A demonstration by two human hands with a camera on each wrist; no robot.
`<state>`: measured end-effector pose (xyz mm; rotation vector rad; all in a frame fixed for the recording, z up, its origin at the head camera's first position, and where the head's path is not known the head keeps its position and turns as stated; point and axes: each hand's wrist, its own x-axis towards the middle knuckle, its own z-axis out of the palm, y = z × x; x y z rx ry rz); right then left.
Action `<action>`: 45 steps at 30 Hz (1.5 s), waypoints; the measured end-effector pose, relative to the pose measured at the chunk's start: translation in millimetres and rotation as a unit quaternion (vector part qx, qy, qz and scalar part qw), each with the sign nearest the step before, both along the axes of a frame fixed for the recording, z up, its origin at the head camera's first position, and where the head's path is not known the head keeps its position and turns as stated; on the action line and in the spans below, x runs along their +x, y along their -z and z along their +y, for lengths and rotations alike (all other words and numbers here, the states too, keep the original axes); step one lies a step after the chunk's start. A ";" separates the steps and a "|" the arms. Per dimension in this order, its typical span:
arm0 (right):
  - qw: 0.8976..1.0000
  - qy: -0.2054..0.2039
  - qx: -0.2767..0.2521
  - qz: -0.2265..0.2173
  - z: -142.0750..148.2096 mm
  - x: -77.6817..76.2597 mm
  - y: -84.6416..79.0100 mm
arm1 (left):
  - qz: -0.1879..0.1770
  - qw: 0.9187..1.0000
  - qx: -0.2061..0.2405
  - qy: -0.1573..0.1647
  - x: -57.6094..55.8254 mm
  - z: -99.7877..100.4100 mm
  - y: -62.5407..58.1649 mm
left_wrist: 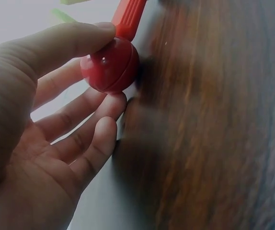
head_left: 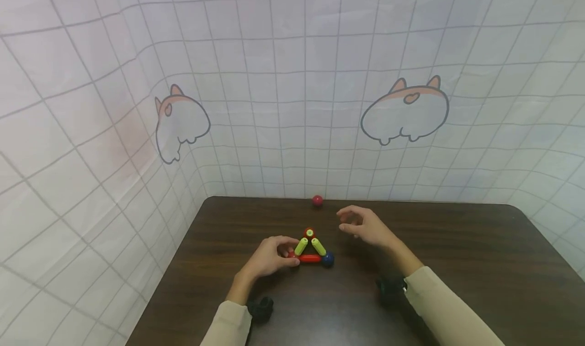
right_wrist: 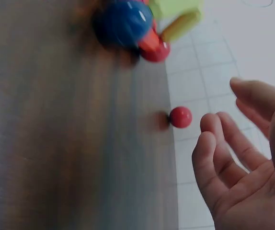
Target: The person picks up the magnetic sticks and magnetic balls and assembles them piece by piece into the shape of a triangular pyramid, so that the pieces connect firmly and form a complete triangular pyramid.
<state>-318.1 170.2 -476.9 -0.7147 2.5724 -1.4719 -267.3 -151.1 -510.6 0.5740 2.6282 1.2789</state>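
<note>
On the table a triangle of balls and rods has a red rod [head_left: 311, 258] along its near side, with a red ball [left_wrist: 109, 67] at its left end and a blue ball [head_left: 327, 259] at its right. Two yellow-green rods, a left one [head_left: 300, 246] and a right one [head_left: 319, 247], slant toward a red piece with a pale green centre [head_left: 309, 233]. My left hand [head_left: 269, 258] pinches the left red ball between thumb and fingers. Holding nothing, my right hand [head_left: 365, 226] hovers right of the triangle, fingers loosely bent.
A loose red ball [head_left: 317, 200] lies by the far edge of the dark wooden table [head_left: 457, 264], beyond the triangle. Behind the table hangs a white gridded cloth [head_left: 301, 107] with cartoon animals. Dark devices sit at both wrists.
</note>
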 end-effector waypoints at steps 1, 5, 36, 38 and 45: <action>1.000 -0.004 0.002 -0.005 -1.7 -5.6 -2.6 | 0.000 1.000 0.000 0.000 0.0 -1.6 0.1; 0.999 -0.022 0.013 -0.025 -10.7 -27.1 -10.4 | -0.004 1.000 0.000 0.001 0.3 -7.4 0.0; 0.993 -0.032 0.099 -0.052 -60.7 -105.3 7.4 | -0.027 1.000 0.005 -0.001 -1.1 -7.4 -0.7; 0.992 -0.034 0.112 -0.045 -61.5 -106.2 7.6 | -0.025 1.000 0.006 0.000 -0.9 -7.2 -0.9; 0.989 -0.034 0.134 -0.051 -58.3 -103.3 8.8 | -0.023 1.000 0.002 -0.003 0.0 -8.5 -1.8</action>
